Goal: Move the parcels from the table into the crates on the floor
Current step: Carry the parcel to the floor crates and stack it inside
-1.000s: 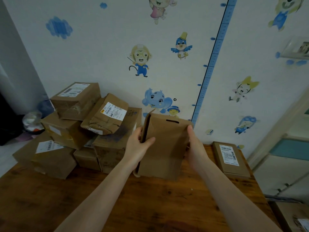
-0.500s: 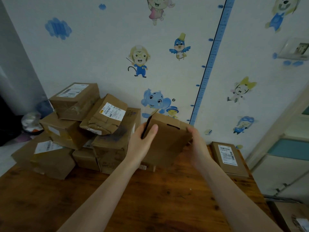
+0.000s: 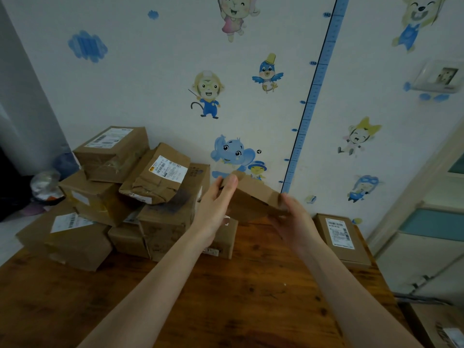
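Note:
A plain brown cardboard parcel is tilted away from me above the wooden table. My left hand holds its left end, thumb over the upper edge. My right hand grips its right lower corner. A small box lies on the table under the held parcel. To the left stands a pile of several brown parcels, some with white labels. One flat labelled parcel lies at the table's right end.
A wall with cartoon stickers and a blue height ruler rises right behind the table. A cardboard crate edge shows on the floor at the lower right. A pale cabinet stands to the right.
The held parcel has tipped from upright to nearly flat, its top going away from me, and has risen off the table. A small box beneath it has come into sight.

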`<state>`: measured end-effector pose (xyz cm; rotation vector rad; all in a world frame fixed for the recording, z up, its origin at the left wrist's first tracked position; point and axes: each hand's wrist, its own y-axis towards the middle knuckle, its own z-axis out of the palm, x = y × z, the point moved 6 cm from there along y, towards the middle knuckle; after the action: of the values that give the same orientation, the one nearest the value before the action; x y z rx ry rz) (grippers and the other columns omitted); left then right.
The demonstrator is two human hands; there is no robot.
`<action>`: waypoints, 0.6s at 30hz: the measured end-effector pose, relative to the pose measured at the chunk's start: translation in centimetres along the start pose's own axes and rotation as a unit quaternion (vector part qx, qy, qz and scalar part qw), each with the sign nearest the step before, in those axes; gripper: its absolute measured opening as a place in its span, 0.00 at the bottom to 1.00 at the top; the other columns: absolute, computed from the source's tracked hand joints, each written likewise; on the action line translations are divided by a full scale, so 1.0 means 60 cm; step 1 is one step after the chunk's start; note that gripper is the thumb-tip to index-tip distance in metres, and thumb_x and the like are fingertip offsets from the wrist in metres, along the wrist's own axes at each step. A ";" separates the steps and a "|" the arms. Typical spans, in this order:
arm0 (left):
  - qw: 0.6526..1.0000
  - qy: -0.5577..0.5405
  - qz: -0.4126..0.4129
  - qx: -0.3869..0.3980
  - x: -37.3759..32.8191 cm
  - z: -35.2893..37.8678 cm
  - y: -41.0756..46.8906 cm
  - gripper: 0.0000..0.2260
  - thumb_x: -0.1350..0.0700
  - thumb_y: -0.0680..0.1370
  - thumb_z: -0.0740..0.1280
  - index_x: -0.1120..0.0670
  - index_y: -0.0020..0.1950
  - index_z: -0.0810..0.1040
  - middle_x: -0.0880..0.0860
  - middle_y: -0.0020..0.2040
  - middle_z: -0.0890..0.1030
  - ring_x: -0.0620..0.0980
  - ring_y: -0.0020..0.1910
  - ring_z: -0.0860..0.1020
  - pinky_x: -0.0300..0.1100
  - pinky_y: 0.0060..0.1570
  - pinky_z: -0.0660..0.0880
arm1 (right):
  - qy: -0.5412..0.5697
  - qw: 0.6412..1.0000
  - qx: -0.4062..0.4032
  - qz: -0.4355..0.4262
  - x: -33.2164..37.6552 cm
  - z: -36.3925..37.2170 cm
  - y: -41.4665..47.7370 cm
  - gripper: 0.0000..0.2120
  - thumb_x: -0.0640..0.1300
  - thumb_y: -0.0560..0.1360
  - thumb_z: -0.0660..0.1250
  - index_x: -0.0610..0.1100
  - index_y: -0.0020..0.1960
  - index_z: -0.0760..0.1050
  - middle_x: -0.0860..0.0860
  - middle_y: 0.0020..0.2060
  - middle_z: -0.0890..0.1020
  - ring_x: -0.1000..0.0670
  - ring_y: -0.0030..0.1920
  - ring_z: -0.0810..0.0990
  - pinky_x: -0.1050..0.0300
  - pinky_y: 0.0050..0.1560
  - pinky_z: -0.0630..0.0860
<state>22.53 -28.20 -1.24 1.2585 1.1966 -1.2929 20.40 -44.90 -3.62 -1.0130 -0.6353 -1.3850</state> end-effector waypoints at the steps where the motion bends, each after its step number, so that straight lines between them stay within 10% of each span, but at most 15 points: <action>1: 1.000 -0.003 0.007 0.008 0.000 0.003 -0.001 0.40 0.29 0.69 0.62 0.45 0.76 0.58 0.49 0.71 0.69 0.51 0.67 0.70 0.54 0.67 0.67 | 0.005 1.000 -0.010 0.015 -0.004 0.000 -0.001 0.06 0.45 0.79 0.61 0.42 0.51 0.74 0.42 0.55 0.75 0.45 0.57 0.74 0.49 0.63 0.72; 10: 0.997 -0.069 -0.009 0.017 0.004 0.002 0.001 0.30 0.46 0.77 0.66 0.48 0.76 0.59 0.52 0.65 0.73 0.48 0.60 0.76 0.37 0.42 0.76 | -0.004 0.998 -0.017 0.067 -0.029 -0.001 -0.010 0.08 0.44 0.77 0.64 0.38 0.47 0.73 0.42 0.50 0.75 0.45 0.55 0.76 0.48 0.63 0.73; 18: 0.997 -0.056 0.039 0.028 -0.015 0.002 -0.017 0.16 0.55 0.79 0.64 0.50 0.67 0.72 0.50 0.58 0.76 0.49 0.57 0.77 0.51 0.50 0.80 | -0.051 0.986 -0.006 0.159 -0.067 -0.002 -0.007 0.20 0.35 0.77 0.64 0.41 0.67 0.70 0.44 0.52 0.76 0.49 0.50 0.78 0.55 0.47 0.78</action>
<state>21.55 -28.22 -0.33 1.2438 1.0274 -1.3298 19.46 -42.99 -7.09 -1.1470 -0.5136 -1.0640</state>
